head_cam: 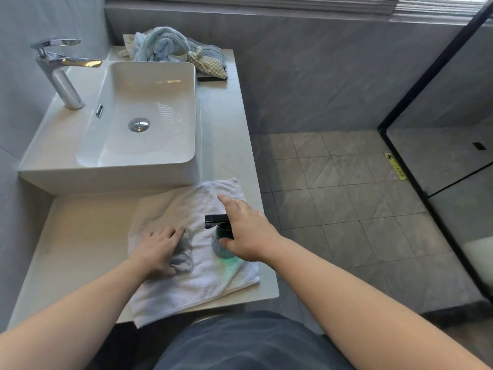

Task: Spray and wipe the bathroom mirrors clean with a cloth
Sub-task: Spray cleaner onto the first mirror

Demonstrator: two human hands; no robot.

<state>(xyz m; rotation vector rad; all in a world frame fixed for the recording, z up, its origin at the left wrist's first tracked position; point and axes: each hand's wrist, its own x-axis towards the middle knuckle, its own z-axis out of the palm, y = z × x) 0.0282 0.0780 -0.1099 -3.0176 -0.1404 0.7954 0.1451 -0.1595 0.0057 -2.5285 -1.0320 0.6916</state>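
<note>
White towel (208,279): terry cloth, matt, nubby pile. Grey cloth (184,256): soft fabric, matt, crumpled. Spray bottle (217,249): translucent green plastic, black plastic trigger head. Faucet (62,78): polished chrome metal, mirror-glossy. Basin (160,108): white ceramic, smooth, glossy, wet spots. Countertop (88,231): pale stone look, smooth, low sheen. Floor tiles (346,204): grey, matt.

Only one sign shows — a yellow sticker (395,166) on the floor (333,198), mid right — its small figure and characters too blurred to read.

Bare left hand (157,249), bare right hand (248,236) and forearms (346,284) — a dark slate-blue garment (248,343) covers the torso.
</note>
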